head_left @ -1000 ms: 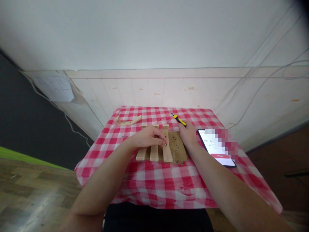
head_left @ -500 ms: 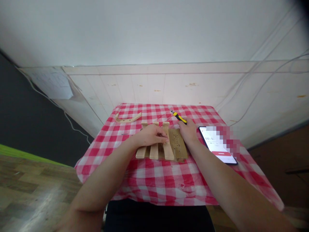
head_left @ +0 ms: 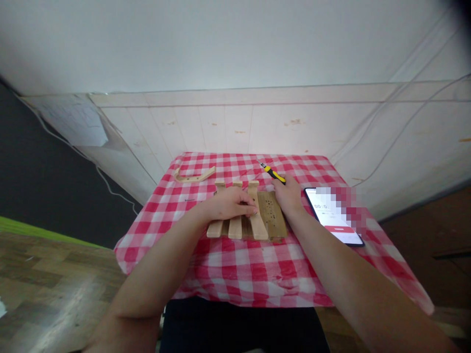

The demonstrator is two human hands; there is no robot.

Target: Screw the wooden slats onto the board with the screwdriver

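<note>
My left hand (head_left: 235,203) lies over three pale wooden hooks (head_left: 259,228) set side by side on a darker wooden board (head_left: 274,220). Its thumb and finger are pinched at the rightmost hook, on a tiny shiny piece (head_left: 255,212) that looks like a screw. The fingers partly hide the hooks. Just past the board's right edge, my right hand (head_left: 289,195) is closed around a yellow-and-black screwdriver (head_left: 274,174), its tip pointing away to the upper left. Small holes mark the board's bare right part.
Another curved wooden hook (head_left: 195,177) rests at the back left of the red-and-white checked tablecloth (head_left: 235,272). A thin dark piece (head_left: 189,200) lies left of the board. At the right is a lit phone (head_left: 336,220). The wall (head_left: 221,130) stands behind the table.
The view has tilted slightly, so the table sits a little higher. The rightmost hook's near end has turned slightly to the right. Both hands keep their grips.
</note>
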